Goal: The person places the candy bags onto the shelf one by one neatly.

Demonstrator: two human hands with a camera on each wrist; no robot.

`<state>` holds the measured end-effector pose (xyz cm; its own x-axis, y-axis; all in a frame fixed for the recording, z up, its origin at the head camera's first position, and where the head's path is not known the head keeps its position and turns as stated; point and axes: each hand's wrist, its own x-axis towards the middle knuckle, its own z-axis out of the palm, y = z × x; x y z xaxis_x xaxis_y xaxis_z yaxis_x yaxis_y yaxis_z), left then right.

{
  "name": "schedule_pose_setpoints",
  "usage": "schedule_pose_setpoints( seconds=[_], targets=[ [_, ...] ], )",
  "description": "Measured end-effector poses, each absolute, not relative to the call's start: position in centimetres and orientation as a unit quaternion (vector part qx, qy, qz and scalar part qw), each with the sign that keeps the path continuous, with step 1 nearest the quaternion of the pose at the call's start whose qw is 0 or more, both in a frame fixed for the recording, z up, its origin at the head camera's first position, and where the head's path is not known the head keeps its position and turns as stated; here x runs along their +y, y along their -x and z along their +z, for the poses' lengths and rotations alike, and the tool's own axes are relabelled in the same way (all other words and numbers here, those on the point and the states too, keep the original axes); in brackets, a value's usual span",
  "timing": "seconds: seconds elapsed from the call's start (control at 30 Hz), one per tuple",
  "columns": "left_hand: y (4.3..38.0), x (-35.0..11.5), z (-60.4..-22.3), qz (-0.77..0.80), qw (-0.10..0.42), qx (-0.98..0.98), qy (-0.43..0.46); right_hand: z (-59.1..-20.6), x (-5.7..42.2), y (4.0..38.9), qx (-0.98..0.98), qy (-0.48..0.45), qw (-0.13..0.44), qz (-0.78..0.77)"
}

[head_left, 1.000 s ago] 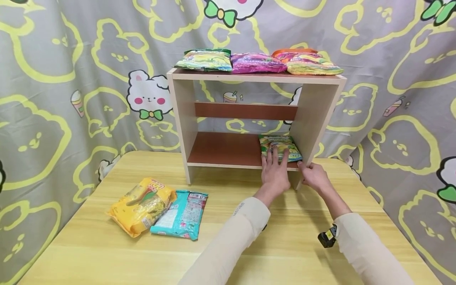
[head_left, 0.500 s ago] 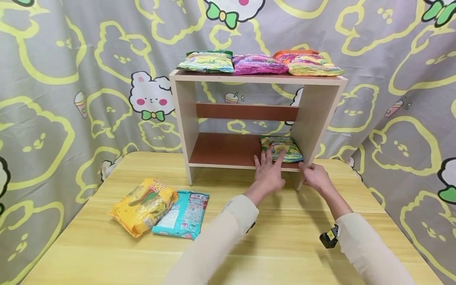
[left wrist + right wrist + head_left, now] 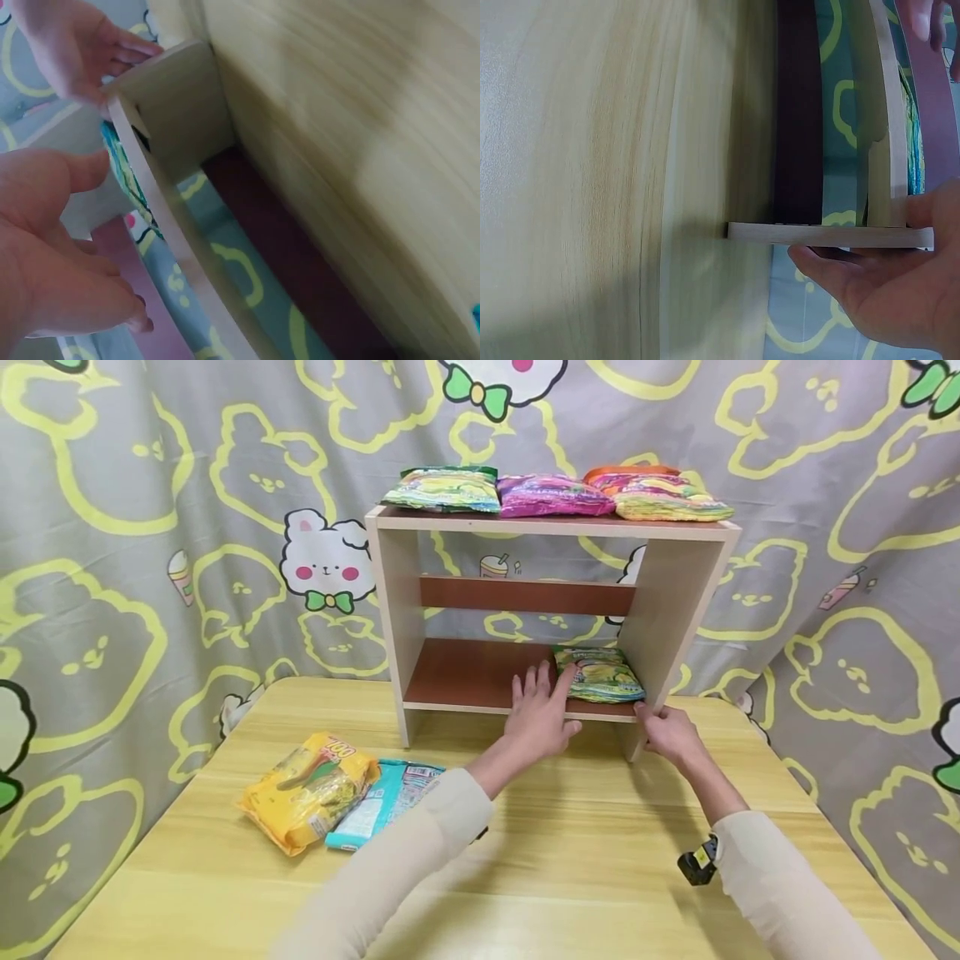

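A green-and-yellow snack packet (image 3: 609, 681) lies flat on the lower board of a small wooden shelf (image 3: 468, 672), close to its right side panel. My left hand (image 3: 538, 714) is at that board's front edge, just left of the packet, with fingers spread and nothing held. Its index finger overlaps the packet's left edge in the head view; contact is unclear. In the left wrist view the left hand (image 3: 64, 255) is beside the board's edge. My right hand (image 3: 667, 732) grips the shelf's right side panel (image 3: 825, 235), thumb inside and fingers outside.
On the shelf's top board lie a green packet (image 3: 446, 489), a purple packet (image 3: 555, 496) and overlapping orange and pink-yellow packets (image 3: 667, 497). A yellow bag (image 3: 311, 793) and a teal packet (image 3: 378, 806) lie on the table at left. A patterned curtain (image 3: 247, 510) hangs behind.
My left hand has slid left off the packet toward the middle of the lower board, its forearm now overlapping the teal packet. The right hand keeps its grip on the side panel.
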<state>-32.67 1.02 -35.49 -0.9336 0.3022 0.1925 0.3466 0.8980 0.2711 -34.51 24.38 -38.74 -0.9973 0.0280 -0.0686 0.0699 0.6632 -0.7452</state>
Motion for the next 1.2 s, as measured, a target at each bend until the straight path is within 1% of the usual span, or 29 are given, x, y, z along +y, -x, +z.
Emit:
schedule_pose_setpoints(
  seconds=[0.1, 0.27, 0.47, 0.53, 0.83, 0.9, 1.0, 1.2],
  targets=[
    [32.2, -0.2, -35.8, -0.171, 0.113, -0.963, 0.176, -38.7, 24.4, 34.4, 0.910, -0.024, 0.027, -0.414],
    [31.7, -2.8, -35.6, -0.232, 0.152, -0.942, 0.190, -38.6, 24.5, 34.4, 0.912, -0.022, 0.018, -0.409],
    [31.5, -6.2, -35.4, -0.185, 0.212, -0.938, 0.203, -38.5, 24.5, 34.4, 0.914, -0.022, 0.013, -0.405],
    [31.3, -7.3, -35.6, -0.177, 0.218, -0.939, 0.197, -38.5, 24.4, 34.4, 0.913, -0.020, 0.012, -0.406],
    [30.6, -12.2, -37.2, -0.196, 0.170, -0.954, 0.150, -38.8, 24.4, 34.4, 0.912, -0.020, 0.026, -0.408],
    [30.4, -13.1, -37.6, -0.192, 0.152, -0.960, 0.134, -38.9, 24.4, 34.4, 0.913, -0.021, 0.027, -0.408],
    [30.0, -14.3, -38.3, -0.174, 0.112, -0.971, 0.116, -38.9, 24.4, 34.4, 0.912, -0.021, 0.026, -0.409],
    [28.8, -15.5, -39.3, -0.130, -0.005, -0.985, 0.111, -38.8, 24.3, 34.4, 0.913, -0.025, 0.023, -0.407]
  ],
)
